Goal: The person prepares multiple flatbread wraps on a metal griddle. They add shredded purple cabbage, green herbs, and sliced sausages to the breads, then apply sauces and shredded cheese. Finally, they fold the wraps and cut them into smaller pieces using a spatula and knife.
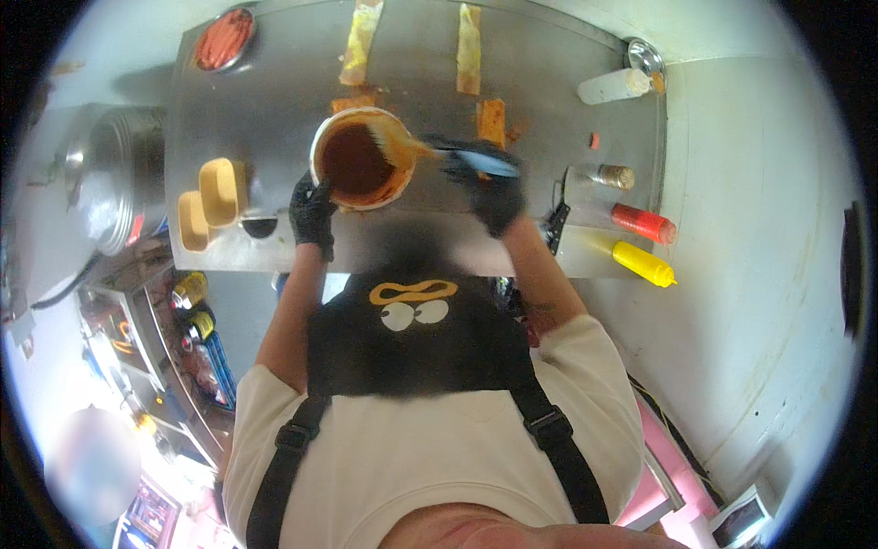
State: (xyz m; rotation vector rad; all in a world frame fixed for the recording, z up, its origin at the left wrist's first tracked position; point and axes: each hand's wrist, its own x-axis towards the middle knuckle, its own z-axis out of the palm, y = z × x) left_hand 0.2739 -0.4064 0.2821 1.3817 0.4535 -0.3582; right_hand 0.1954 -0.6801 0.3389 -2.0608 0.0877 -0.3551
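Note:
My left hand (313, 209), in a black glove, grips the rim of a white tub (315, 152) that holds dark red-brown sauce (353, 161). In my gloved right hand (490, 185) is a brush with a pale blue handle (487, 165); its sauce-coated bristles (387, 144) are in the tub, against its right inner side. The hand is blurred. Behind the tub lies an orange-brown flat piece (353, 103), partly hidden, and another flat piece (491, 122) is behind my right hand. Two long strips with yellow-white topping (361, 44) (469, 51) lie farther back on the steel table.
On the steel table (288, 75) are a bowl of sausages (225, 40), two cardboard trays (221, 193), a black cup (260, 227), a white bottle (612, 86), a shaker (614, 176), a red bottle (643, 223) and a yellow bottle (643, 264). A large metal pot (113, 182) stands left.

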